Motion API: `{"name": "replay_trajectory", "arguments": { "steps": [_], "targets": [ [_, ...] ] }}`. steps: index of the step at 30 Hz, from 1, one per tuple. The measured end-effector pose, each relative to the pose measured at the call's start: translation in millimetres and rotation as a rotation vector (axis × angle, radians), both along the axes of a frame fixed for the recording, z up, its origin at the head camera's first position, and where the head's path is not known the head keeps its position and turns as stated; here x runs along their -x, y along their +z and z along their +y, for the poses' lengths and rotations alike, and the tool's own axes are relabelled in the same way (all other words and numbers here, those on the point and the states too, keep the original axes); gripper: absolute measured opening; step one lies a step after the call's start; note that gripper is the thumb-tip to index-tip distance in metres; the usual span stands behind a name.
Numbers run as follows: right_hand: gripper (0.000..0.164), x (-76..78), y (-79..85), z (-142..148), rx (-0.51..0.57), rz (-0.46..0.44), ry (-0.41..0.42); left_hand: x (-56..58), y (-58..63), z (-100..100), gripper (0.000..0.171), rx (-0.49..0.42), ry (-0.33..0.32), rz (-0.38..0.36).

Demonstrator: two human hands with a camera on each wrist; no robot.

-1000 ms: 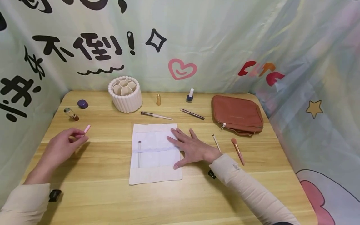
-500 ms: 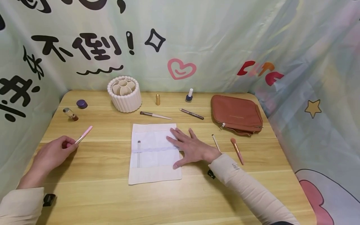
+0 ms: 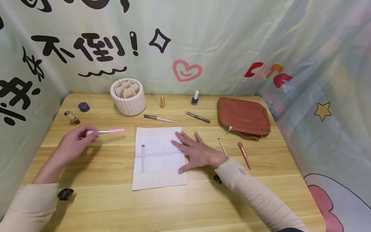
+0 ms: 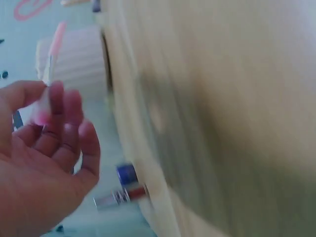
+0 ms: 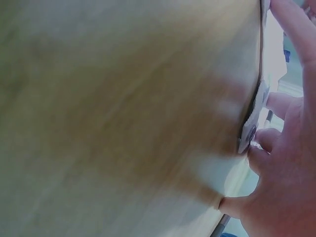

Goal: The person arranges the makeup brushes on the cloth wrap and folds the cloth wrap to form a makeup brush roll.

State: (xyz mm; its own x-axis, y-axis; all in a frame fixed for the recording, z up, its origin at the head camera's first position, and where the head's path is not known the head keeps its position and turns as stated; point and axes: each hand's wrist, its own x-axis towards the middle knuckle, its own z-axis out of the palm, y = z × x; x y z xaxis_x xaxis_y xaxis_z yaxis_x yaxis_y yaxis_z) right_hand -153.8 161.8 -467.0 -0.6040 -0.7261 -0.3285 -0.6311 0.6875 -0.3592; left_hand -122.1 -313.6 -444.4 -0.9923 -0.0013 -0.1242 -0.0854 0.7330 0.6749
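While holding 1 pink brush pinched between thumb and fingers of the left hand, rests the right hand on the nearer edge of a white cloth. Grips nothing with the right hand: spread wide, with thumb and most fingertips on the white cloth and the little finger just off it.

Held clear of the table, with the free end of the pink brush pointing from the left hand toward the white cloth. Looks light and stiff, to judge by the thin shaft; possibly slippery along the silver section. Cannot tell for certain the bristle end from the handle end. Best taken near mid-length with thumb and 2 fingers, without crushing any bristles.

Tucked in the white cloth, on the side toward the left hand: 1 slim brush. As for the white cloth, seems soft and floppy, so better steadied flat than pinched up. Just beyond the left hand: 1 small bottle. Beside the right wrist: 1 white brush.
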Motion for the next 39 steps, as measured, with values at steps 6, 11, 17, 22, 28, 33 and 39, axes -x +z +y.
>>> {"name": "replay_trajectory", "arguments": {
  "steps": [6, 11, 17, 22, 28, 33, 39],
  "targets": [
    [0.123, 0.2, -1.3, 0, -0.007, 0.009, 0.007, 13.3, 2.1, 39, 0.040, -0.164, -0.084, -0.018],
    [0.124, 0.8, -2.2, 0, -0.013, 0.014, 0.005, 26.6, 0.6, 70, 0.041, -0.231, -0.145, -0.002],
    [0.123, 1.3, -3.0, 0, -0.011, 0.013, 0.004, 41.3, -1.0, 98, 0.041, -0.207, -0.194, 0.015],
    [0.124, 1.6, -1.7, 1, -0.009, 0.012, 0.004, 51.6, -5.1, 117, 0.030, -0.160, -0.238, 0.039],
    [0.124, 0.9, -1.0, 1, -0.017, 0.013, 0.001, 59.2, -16.4, 135, 0.022, -0.134, -0.390, 0.047],
    [0.124, 1.4, -2.9, 1, -0.020, 0.017, -0.003, 59.7, -21.9, 147, 0.016, -0.117, -0.519, -0.016],
    [0.124, 2.2, -4.1, 0, -0.025, 0.028, 0.006, 54.4, -23.0, 152, 0.012, -0.124, -0.637, -0.133]
  ]
}}
